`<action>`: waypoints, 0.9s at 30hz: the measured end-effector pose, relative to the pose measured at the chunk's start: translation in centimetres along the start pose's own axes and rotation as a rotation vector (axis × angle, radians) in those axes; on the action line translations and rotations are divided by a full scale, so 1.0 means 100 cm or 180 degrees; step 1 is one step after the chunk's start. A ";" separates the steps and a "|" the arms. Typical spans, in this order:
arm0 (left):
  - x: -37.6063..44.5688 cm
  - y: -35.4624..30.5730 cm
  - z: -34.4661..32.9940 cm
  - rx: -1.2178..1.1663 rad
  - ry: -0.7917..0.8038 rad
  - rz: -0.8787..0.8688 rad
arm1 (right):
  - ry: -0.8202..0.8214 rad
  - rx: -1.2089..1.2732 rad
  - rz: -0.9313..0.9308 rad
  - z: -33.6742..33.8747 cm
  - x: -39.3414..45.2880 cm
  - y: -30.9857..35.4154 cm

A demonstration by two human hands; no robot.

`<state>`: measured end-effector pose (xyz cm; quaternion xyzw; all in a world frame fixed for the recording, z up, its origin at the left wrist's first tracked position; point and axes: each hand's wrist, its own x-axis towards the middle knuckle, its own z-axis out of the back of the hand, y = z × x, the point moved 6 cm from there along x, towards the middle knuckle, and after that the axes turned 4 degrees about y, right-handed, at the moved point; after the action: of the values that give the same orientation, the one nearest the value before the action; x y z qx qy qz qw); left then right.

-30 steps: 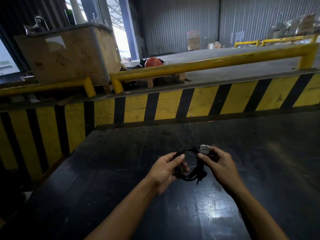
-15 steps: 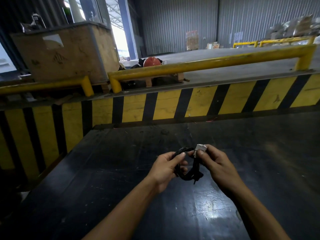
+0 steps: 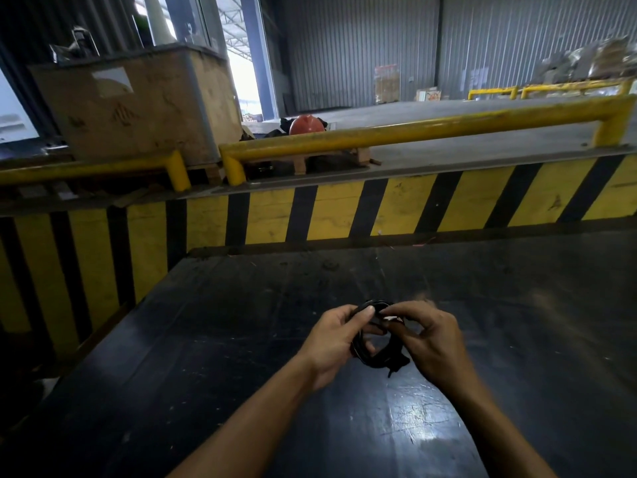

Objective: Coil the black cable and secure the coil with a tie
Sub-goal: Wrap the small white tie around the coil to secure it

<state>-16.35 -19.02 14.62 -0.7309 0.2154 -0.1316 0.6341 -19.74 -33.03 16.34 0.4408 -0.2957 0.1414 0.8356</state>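
Observation:
A small coil of black cable [image 3: 374, 358] hangs between both hands above the dark table [image 3: 224, 339]. My left hand [image 3: 336, 341] grips the coil's left side, thumb on top. My right hand [image 3: 432, 343] pinches the coil's top right, where a small light-coloured piece [image 3: 391, 318] shows between the fingers. A short black tail [image 3: 396, 367] sticks out at the coil's bottom right. I cannot tell whether it is a tie or a cable end.
Behind the table runs a yellow-and-black striped barrier [image 3: 344, 212] topped by a yellow rail [image 3: 413, 132]. A large wooden crate [image 3: 134, 101] stands at the back left, and an orange hard hat [image 3: 306, 124] lies beyond the rail.
The hands have drawn closer and the coil has narrowed. The light-coloured connector that stood up above my right fingers is now tucked down among them.

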 end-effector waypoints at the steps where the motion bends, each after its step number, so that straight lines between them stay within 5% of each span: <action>1: -0.001 0.000 -0.001 0.0011 0.0081 0.0008 | -0.0011 -0.0162 0.0073 0.001 0.000 0.001; 7: -0.004 0.000 -0.008 -0.0048 0.0577 0.0057 | -0.0001 -0.0315 0.0238 0.004 -0.002 0.005; 14: -0.004 -0.002 -0.005 0.0176 0.0407 0.0028 | 0.0296 -0.0104 0.0261 0.010 0.005 0.010; 27: -0.005 0.016 -0.002 0.0860 0.0845 0.0256 | 0.0170 0.1986 -0.1075 -0.010 -0.011 -0.025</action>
<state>-17.13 -19.13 13.08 -0.6061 0.3065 -0.2292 0.6973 -18.99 -33.64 13.66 0.7136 -0.1391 0.0963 0.6798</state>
